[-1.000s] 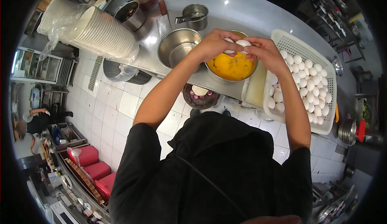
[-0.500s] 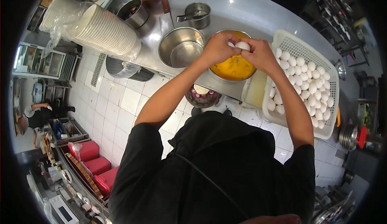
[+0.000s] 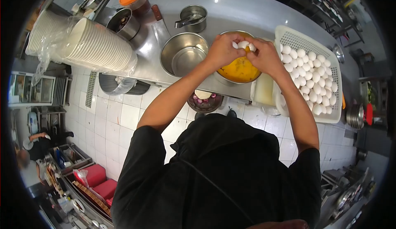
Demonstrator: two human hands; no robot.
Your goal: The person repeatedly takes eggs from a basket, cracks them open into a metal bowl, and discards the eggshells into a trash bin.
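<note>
Over a steel bowl of yellow egg (image 3: pixel 239 71), my two hands are close together. My left hand (image 3: pixel 225 51) is closed around a white egg, of which a part shows between the fingers. My right hand (image 3: pixel 262 56) also grips the cracked egg (image 3: pixel 246 45), its shell split apart and yellow yolk showing in the gap. The bowl's near side is visible; my fingers hide part of its far side. Right of the bowl stands a white plastic crate (image 3: pixel 307 39) with many white eggs (image 3: pixel 307 74).
An empty steel pot (image 3: pixel 184 55) is left of the bowl. Behind it are a small pot (image 3: pixel 194 18) and a cleaver (image 3: pixel 160 25). Wrapped white containers (image 3: pixel 97 45) stand at the left. Another person (image 3: pixel 33 146) is at the far left. A bowl with onions (image 3: pixel 204 101) is below the counter edge.
The egg between my hands has gone from whole-looking to split open, with yolk showing. My hands stay over the bowl. The view has shifted slightly.
</note>
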